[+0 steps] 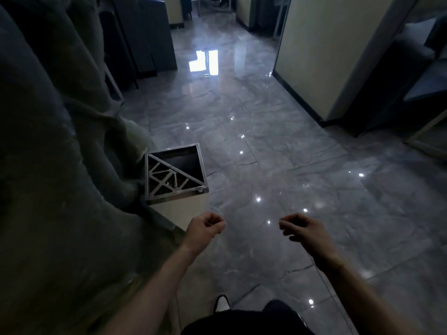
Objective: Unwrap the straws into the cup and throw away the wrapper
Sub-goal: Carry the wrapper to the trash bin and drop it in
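I stand over a square bin (176, 194) with a metal rim, half its top open and half covered by a cut-out metal grille. My left hand (205, 228) hovers just in front of and to the right of the bin, fingers curled shut. A faint, thin clear wrapper (223, 223) seems to stick out of them, though the dim light makes this hard to confirm. My right hand (305, 230) hangs further right over the floor, fingers loosely bent and apart, holding nothing. No straws or cup are in view.
A large grey covered shape (48, 165) fills the left side, touching the bin. Glossy grey floor tiles (266, 141) stretch ahead. A cream partition with a dark base (321, 56) stands at the right. Dark chairs (145, 44) stand at the back left.
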A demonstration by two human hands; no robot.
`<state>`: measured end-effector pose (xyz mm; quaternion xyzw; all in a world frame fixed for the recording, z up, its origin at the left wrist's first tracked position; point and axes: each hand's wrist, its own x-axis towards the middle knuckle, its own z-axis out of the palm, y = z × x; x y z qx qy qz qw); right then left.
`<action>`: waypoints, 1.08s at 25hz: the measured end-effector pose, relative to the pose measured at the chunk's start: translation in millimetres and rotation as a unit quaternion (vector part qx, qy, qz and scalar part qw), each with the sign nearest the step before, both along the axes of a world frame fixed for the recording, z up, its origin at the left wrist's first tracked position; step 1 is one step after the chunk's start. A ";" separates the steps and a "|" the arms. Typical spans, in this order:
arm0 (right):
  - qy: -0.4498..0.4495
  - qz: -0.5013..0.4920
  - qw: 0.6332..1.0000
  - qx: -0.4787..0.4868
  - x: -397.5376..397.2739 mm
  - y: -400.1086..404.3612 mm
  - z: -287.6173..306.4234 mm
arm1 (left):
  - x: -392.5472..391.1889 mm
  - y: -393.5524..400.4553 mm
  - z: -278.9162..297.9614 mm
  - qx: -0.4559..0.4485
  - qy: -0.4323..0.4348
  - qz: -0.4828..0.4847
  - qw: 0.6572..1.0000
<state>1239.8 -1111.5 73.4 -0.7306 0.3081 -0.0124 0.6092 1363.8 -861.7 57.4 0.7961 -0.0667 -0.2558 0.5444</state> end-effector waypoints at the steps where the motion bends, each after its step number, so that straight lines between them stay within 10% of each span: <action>1: 0.000 -0.004 1.000 0.002 11.5 -4.1 0.2 | 12.0 -4.2 0.9 0.000 -0.001 0.000 1.000; 27: 0.002 0.224 0.973 -0.056 366.0 -236.4 23.1 | 272.0 -202.0 15.5 0.016 -0.025 0.154 0.988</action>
